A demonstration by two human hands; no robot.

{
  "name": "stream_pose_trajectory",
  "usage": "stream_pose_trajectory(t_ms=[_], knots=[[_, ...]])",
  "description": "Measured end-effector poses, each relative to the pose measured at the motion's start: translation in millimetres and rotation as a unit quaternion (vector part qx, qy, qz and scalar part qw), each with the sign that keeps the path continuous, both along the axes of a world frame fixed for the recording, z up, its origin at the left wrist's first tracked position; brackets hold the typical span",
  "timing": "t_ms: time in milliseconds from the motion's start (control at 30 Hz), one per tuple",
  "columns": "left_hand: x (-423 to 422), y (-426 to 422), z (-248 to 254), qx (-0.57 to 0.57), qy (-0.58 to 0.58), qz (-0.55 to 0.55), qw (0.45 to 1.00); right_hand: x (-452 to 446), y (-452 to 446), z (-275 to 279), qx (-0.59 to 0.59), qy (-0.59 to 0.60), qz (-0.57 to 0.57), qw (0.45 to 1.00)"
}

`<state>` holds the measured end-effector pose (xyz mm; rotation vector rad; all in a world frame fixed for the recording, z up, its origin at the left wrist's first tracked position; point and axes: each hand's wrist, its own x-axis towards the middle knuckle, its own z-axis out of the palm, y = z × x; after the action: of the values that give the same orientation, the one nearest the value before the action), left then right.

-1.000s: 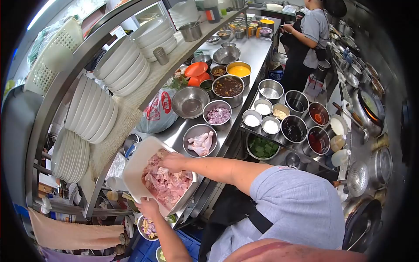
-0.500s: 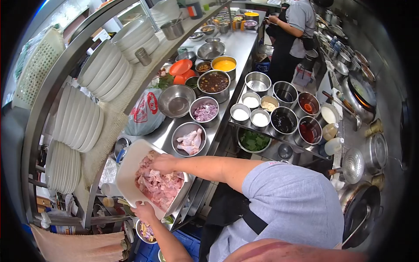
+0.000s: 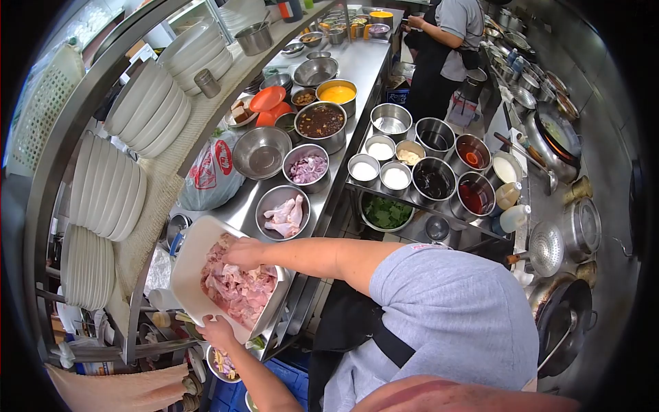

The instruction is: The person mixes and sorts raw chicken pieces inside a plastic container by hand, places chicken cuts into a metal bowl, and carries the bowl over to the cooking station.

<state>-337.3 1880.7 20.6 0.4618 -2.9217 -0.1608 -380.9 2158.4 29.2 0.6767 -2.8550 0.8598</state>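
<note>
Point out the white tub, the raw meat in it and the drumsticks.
White tub point(image 3: 188, 264), head view: bare inner wall.
Raw meat point(image 3: 238, 294), head view: middle of the pile.
Drumsticks point(image 3: 283, 218), head view: middle of the bunch.

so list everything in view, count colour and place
tub: one, white, lower left
meat pieces: many, pink, in tub
drumsticks: several, pale pink, in steel bowl
chopped pieces: many, purple, centre
brown sauce: one potful, brown, upper centre
yellow contents: one potful, yellow, upper centre
plastic bag: one, pale with red print, left
dishes: many, white, stacked left
white contents: three potfuls, white, centre right
leaves: many, green, centre
strainer: one, silver, right
other pots and pans: too crowded to count, silver or black, throughout
co-worker: one, grey top, upper right
left hand: one, bare, gripping tub's edge
right hand: one, bare, among meat
</note>
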Motion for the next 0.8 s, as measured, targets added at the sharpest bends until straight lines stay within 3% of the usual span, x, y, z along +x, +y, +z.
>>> stream_pose_trajectory(t_ms=[800], knots=[[-0.6, 3.3, 2.4, -0.025, 0.0, 0.014, 1.0, 0.1, 0.1, 3.0, 0.029, -0.03, 0.008, 0.999]])
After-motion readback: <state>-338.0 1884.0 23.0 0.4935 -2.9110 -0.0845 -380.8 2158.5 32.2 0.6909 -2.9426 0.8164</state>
